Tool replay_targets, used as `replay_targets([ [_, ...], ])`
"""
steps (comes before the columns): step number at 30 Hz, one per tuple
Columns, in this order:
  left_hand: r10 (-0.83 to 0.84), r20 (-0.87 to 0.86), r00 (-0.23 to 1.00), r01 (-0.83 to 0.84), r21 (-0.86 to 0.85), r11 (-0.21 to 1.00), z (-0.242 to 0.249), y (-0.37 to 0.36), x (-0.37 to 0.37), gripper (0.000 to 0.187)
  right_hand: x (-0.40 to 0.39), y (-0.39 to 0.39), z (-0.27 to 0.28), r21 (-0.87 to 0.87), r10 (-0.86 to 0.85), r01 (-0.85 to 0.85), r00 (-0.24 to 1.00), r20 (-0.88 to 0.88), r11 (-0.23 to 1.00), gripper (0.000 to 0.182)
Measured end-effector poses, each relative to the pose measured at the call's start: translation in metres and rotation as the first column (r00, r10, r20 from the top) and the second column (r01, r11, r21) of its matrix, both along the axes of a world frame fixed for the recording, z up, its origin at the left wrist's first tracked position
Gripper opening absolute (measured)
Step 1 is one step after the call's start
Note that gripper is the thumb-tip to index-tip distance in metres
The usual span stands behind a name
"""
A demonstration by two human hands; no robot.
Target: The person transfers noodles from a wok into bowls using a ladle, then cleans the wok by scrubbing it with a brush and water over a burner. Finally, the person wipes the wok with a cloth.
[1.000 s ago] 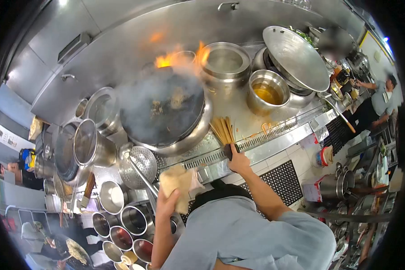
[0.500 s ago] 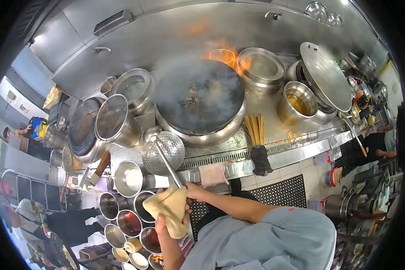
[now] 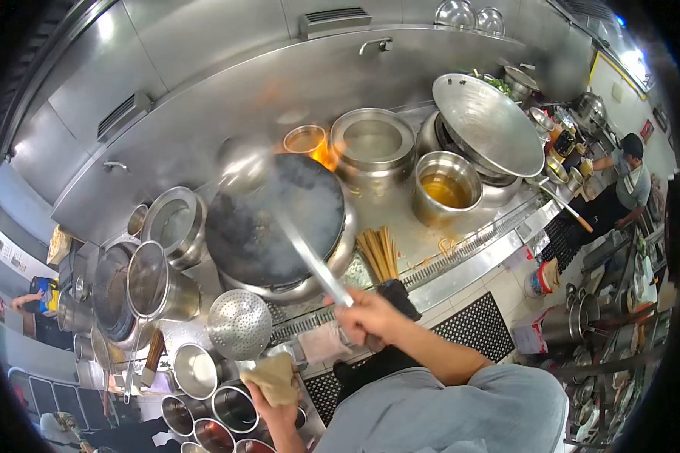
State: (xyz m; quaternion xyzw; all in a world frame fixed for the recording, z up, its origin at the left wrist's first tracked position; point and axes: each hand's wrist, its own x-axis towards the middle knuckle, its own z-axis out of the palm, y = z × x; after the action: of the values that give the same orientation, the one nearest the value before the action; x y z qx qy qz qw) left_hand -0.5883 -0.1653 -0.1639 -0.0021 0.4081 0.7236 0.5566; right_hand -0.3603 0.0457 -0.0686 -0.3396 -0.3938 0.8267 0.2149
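Note:
My right hand is closed around the long metal handle of a ladle. The ladle's bowl, smeared by motion, is over the far left edge of a dark wok. Smoke rises from the wok and partly hides dark bits of food in it. My left hand grips a folded beige cloth in front of the counter. Just beyond the cloth lies a perforated strainer; where its handle ends is hidden. Flames burn behind the wok around a small metal pot.
Right of the wok stand a lidless pot, a pot of yellowish liquid and a tilted pale wok. A bundle of sticks is at the counter's front. Several metal containers are at lower left. A co-worker stands far right.
My right hand has lifted the ladle off the strainer and swung its bowl up over the wok. My left hand keeps the cloth. The camera view has turned to the right.

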Motion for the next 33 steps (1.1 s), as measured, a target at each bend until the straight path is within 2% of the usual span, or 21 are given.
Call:
replay_targets([
  [1, -0.055, 0.052, 0.997, 0.053, 0.048, 0.997, -0.001, 0.024, -0.002, 0.076, 0.019, 0.023, 0.014, 0.119, -0.101, 0.085, 0.985, 0.14, 0.989, 0.043],
  [2, 0.013, 0.02, 1.0, -0.013, -0.005, 1.0, 0.007, 0.055, 0.005, 0.073, 0.042, 0.049, 0.003, 0.297, -0.283, 0.186, 0.901, 0.33, 0.937, 0.046],
  [3, 0.077, -0.017, 0.997, -0.078, -0.052, 0.996, 0.015, 0.091, 0.012, 0.07, 0.068, 0.074, 0.044, 0.443, -0.32, -0.003, 0.687, 0.652, 0.896, 0.053],
  [5, -0.012, 0.028, 1.0, 0.012, 0.012, 1.0, -0.005, 0.156, -0.005, 0.066, 0.128, 0.159, 0.017, 0.793, -0.617, -0.291, 0.507, 0.602, 0.535, 0.054],
  [6, -0.045, 0.009, 0.999, 0.045, -0.014, 0.999, -0.024, 0.191, -0.018, 0.052, 0.138, 0.194, 0.031, 0.682, -0.57, -0.37, 0.374, 0.731, 0.631, 0.049],
  [7, -0.076, -0.01, 0.997, 0.076, -0.039, 0.996, -0.043, 0.223, -0.029, 0.039, 0.152, 0.239, 0.01, 0.657, -0.611, -0.463, 0.27, 0.744, 0.595, 0.044],
  [8, -0.023, -0.053, 0.998, 0.012, -0.2, 0.98, -0.059, 0.247, -0.035, 0.013, 0.162, 0.282, -0.012, 0.621, -0.656, -0.554, 0.17, 0.736, 0.554, 0.039],
  [11, 0.126, -0.196, 0.972, -0.177, -0.267, 0.947, -0.065, 0.251, -0.012, 0.018, 0.163, 0.353, -0.009, 0.31, -0.158, -0.426, 0.355, 0.921, 0.85, 0.027],
  [12, 0.179, -0.269, 0.946, -0.251, -0.262, 0.932, -0.067, 0.25, -0.007, 0.02, 0.17, 0.351, -0.022, 0.262, -0.274, 0.149, 0.788, 0.551, 0.954, 0.016],
  [13, 0.234, -0.33, 0.914, -0.312, -0.208, 0.927, -0.054, 0.244, 0.004, 0.024, 0.179, 0.351, -0.032, -0.055, -0.318, 0.333, 0.929, 0.187, 0.941, 0.015],
  [14, 0.22, -0.331, 0.917, -0.295, -0.193, 0.936, -0.057, 0.243, 0.004, 0.022, 0.182, 0.352, -0.04, -0.417, -0.432, 0.332, 0.886, -0.17, 0.846, 0.014],
  [16, 0.215, -0.342, 0.915, -0.284, -0.164, 0.945, -0.068, 0.242, -0.011, 0.019, 0.179, 0.351, -0.051, -0.57, -0.533, 0.266, 0.76, -0.371, 0.777, 0.024],
  [18, 0.19, -0.439, 0.878, -0.28, -0.15, 0.948, -0.072, 0.249, -0.024, 0.02, 0.165, 0.336, -0.026, -0.608, -0.481, 0.178, 0.79, -0.38, 0.774, 0.037],
  [20, 0.239, -0.444, 0.864, -0.338, -0.158, 0.928, -0.061, 0.249, -0.016, 0.034, 0.15, 0.303, -0.002, -0.53, -0.495, 0.257, 0.785, -0.374, 0.808, 0.043],
  [21, 0.258, -0.447, 0.857, -0.36, -0.159, 0.92, -0.053, 0.251, -0.012, 0.042, 0.146, 0.291, 0.008, -0.545, -0.471, 0.208, 0.785, -0.402, 0.812, 0.038],
  [24, 0.213, -0.446, 0.869, -0.356, -0.267, 0.895, -0.032, 0.247, -0.001, 0.025, 0.135, 0.25, 0.025, -0.501, -0.379, 0.096, 0.779, -0.5, 0.86, 0.034],
  [25, 0.149, -0.419, 0.895, -0.28, -0.269, 0.922, -0.034, 0.243, -0.006, 0.032, 0.131, 0.232, 0.031, -0.532, -0.377, 0.057, 0.768, -0.517, 0.845, 0.033],
  [28, 0.062, -0.066, 0.996, -0.065, -0.047, 0.997, -0.037, 0.21, -0.009, 0.041, 0.117, 0.178, 0.045, -0.478, -0.329, 0.027, 0.76, -0.561, 0.878, 0.034],
  [29, -0.02, -0.019, 1.0, 0.019, -0.029, 0.999, -0.042, 0.191, -0.008, 0.049, 0.113, 0.159, 0.049, -0.487, -0.346, 0.033, 0.747, -0.568, 0.873, 0.036],
  [32, -0.116, -0.019, 0.993, 0.117, 0.06, 0.991, -0.03, 0.121, 0.021, 0.057, 0.103, 0.111, 0.048, -0.499, -0.327, -0.028, 0.723, -0.609, 0.866, 0.037],
  [33, -0.155, -0.039, 0.987, 0.155, 0.016, 0.988, -0.007, 0.1, 0.035, 0.073, 0.098, 0.099, 0.045, -0.519, -0.343, -0.026, 0.722, -0.601, 0.854, 0.038],
])
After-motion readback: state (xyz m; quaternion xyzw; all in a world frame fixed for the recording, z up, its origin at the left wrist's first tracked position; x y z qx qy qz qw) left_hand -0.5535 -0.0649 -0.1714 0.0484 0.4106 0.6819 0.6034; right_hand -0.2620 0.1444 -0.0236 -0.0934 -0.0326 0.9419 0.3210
